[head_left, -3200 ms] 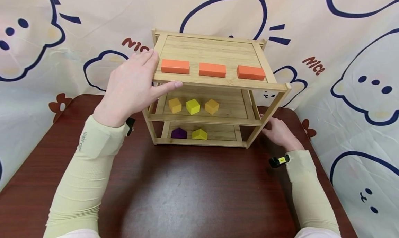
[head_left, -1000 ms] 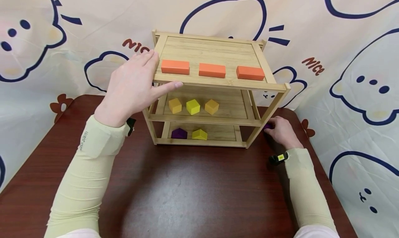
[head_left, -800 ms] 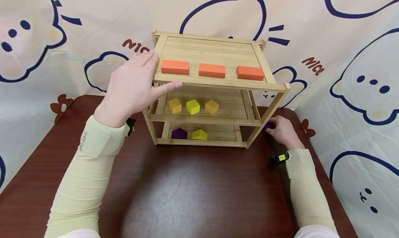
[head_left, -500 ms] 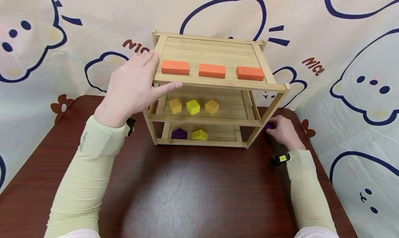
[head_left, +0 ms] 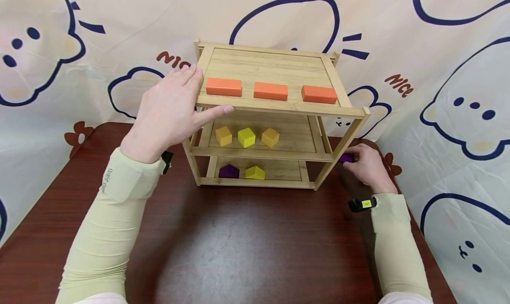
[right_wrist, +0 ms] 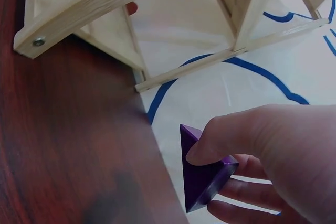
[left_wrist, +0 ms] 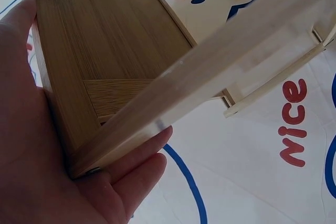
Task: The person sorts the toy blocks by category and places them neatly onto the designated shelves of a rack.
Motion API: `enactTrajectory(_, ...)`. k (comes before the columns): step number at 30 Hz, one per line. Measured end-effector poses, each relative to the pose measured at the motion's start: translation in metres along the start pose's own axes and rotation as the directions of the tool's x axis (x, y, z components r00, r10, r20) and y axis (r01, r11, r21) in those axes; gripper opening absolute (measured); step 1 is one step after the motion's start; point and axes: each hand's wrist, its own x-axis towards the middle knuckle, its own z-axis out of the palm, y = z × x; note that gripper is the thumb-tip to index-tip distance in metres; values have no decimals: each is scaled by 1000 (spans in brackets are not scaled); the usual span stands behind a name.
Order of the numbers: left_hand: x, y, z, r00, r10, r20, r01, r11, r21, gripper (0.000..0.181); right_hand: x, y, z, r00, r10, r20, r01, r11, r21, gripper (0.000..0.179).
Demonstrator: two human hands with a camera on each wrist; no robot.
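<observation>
My right hand (head_left: pixel 368 167), low beside the right side of the wooden shelf (head_left: pixel 275 60), pinches a purple triangular block (right_wrist: pixel 202 184). The thumb (right_wrist: pixel 205 148) presses one face of it, and the fingers are behind. In the head view the block is partly hidden by the shelf's front right post. My left hand (head_left: pixel 165 107) rests on the shelf's top left corner with fairly straight fingers, the thumb along the front edge. From the left wrist view, the fingers (left_wrist: pixel 144 177) lie along the side of the frame, under the top board.
Three orange blocks (head_left: pixel 271 90) line the top board. On the middle board stand two amber blocks (head_left: pixel 224 136) with a yellow block (head_left: pixel 246 137) between them. The bottom board bears a purple block (head_left: pixel 229 171) and a yellow roof-shaped block (head_left: pixel 255 172). A patterned cloth (head_left: pixel 450 118) surrounds the table (head_left: pixel 239 251).
My right hand, earlier reaching behind the right post with no block showing, has come out holding the purple triangular block and shifted slightly right. The left hand stays on the shelf corner.
</observation>
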Motion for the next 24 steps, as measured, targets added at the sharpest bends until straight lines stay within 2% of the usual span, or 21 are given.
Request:
enactTrajectory(9, -2, -1, 0, 999, 30, -30, -29, 999, 37, 106, -4, -9, -11, 999, 29, -33, -29, 1000, 12, 38)
enactTrajectory(16, 1, -2, -3, 999, 27, 35, -29, 997, 68, 110, -8, -16, -21, 997, 55, -51, -52, 998, 47, 40)
enactTrajectory(24, 1, -2, -4, 999, 27, 39, -30, 997, 69, 110, -15, -25, -29, 993, 14, -118, -9, 999, 43, 37)
